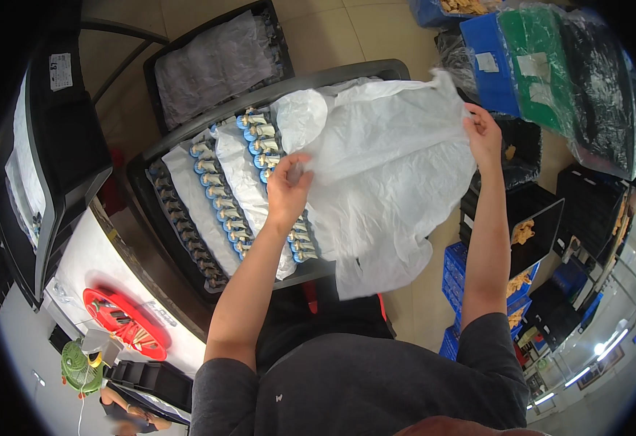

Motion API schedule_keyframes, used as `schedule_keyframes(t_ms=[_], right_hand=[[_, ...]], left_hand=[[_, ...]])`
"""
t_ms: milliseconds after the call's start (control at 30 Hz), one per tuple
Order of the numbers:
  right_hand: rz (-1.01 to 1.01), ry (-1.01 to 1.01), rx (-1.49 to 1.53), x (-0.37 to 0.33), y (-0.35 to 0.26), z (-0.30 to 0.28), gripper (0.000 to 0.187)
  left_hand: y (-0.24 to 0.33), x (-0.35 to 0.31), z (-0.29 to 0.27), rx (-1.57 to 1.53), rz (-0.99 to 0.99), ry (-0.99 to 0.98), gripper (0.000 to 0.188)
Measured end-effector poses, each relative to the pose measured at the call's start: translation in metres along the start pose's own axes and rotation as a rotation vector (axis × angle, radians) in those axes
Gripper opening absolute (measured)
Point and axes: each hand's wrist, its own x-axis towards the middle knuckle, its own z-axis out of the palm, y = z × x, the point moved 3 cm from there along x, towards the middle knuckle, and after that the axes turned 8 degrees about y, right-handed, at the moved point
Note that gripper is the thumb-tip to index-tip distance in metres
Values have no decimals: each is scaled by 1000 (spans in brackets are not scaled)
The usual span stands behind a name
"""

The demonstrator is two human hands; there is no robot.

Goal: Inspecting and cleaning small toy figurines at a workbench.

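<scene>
Here both hands hold one large white plastic sheet (390, 174) up over a dark tray (187, 131). The left hand (289, 190) is closed, pinching a gathered fold of the sheet near its left side; the right hand (483, 134) is closed too, gripping the upper right edge with the arm stretched out. Between them the sheet hangs spread and slack, its lower corner drooping past the near rim of the tray.

The sheet looks very thin and light, wholly limp, with creases all over; it is likely to billow, cling and slip through loose fingers, so a firm pinch at the edges or corners seems the best hold, with the hands kept well apart to keep it spread.

In the tray lie rows of small blue-and-cream parts (220, 200), laid side by side, with strips of white sheet (241, 171) between the rows. A second dark tray (216, 62) with a grey liner stands beyond. To the right are blue crates (459, 272) and bagged stacks; lower left, a red round object (125, 323) lies on a white desk (89, 265).
</scene>
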Motion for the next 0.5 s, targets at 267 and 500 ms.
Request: schedule_keyframes(t_ms=[267, 500], right_hand=[[277, -148, -47, 17, -17, 53, 73], [68, -173, -85, 37, 3, 74, 62]], left_hand=[[57, 29, 8, 432, 591, 473, 72], [47, 77, 29, 313, 349, 171, 34]])
